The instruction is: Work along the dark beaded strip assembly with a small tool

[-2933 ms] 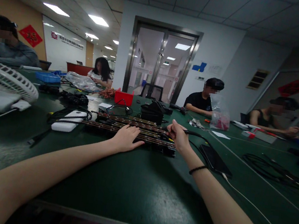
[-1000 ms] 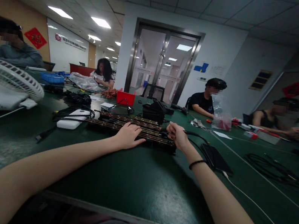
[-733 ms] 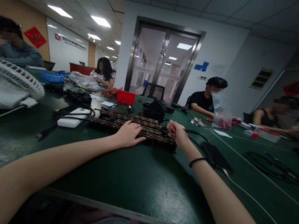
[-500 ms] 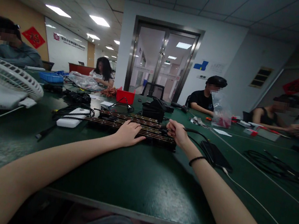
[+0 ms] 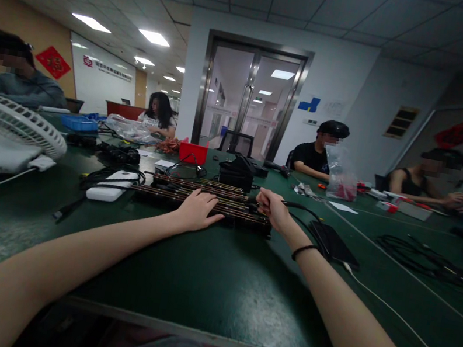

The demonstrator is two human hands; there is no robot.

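Several thin brown and gold rod-like strands run side by side across a dark holder on the green table. My left hand lies flat over the middle of these strands, palm down, with its fingers stretched out. At the right end of the holder, my right hand is closed in a pinch. What its fingers hold is hidden, though a black cable leads away to the right just behind it. Part of the strands is covered by the left hand.
A white power bank with black cables is left of the holder, beside a white fan that another person's hand touches. Behind stand a black case and a red bin. A black phone-like slab lies to the right.
The view has tilted up slightly, so the scene sits a little lower. Both hands keep nearly the same place and pose on the holder.
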